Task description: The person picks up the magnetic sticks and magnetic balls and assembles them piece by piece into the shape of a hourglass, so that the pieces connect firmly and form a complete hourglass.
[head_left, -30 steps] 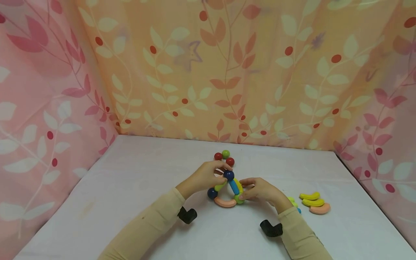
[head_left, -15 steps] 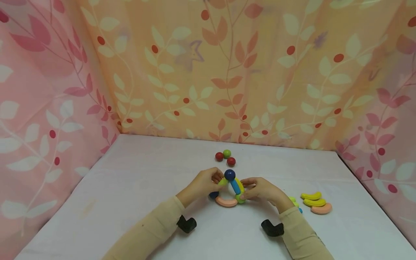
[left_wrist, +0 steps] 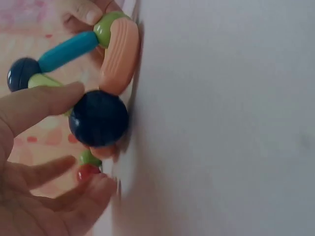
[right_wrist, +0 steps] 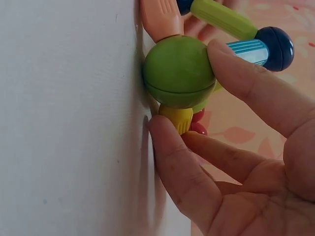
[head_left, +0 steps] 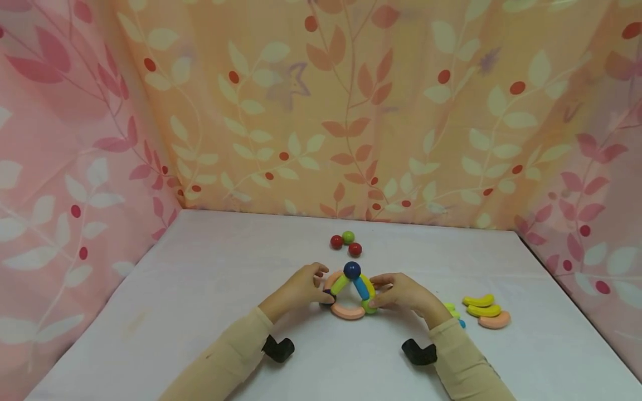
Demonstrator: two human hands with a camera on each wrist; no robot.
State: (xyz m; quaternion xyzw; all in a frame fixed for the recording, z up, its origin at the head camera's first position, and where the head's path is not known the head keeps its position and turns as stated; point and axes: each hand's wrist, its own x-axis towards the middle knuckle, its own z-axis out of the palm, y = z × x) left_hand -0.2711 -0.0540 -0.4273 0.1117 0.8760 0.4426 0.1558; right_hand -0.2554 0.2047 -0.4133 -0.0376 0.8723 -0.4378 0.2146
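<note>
A magnetic ball-and-stick frame stands on the table, with a dark blue ball [head_left: 353, 270] at its peak. A lime stick [head_left: 339, 285] and a blue stick [head_left: 361, 288] slope down from it; a peach curved stick [head_left: 348, 312] spans the front. My left hand [head_left: 298, 287] is at the lower left dark blue ball [left_wrist: 98, 118], thumb at its edge and other fingers spread apart from it. With thumb and fingers, my right hand [head_left: 403, 292] holds the green ball [right_wrist: 179, 71] at the lower right corner, one fingertip beside the yellow curved stick [right_wrist: 176, 118].
Behind the frame lie two red balls [head_left: 355, 249] and a green ball [head_left: 348, 237]. To the right are yellow curved sticks [head_left: 483, 311] and a peach one [head_left: 494, 320]. Lime sticks [head_left: 450, 307] are partly hidden by my right wrist. A patterned curtain [head_left: 351, 111] encloses the table.
My left hand has let go of the top dark blue ball, passed down the lime stick and moved left to the lower left ball. My right hand has stayed at the green ball.
</note>
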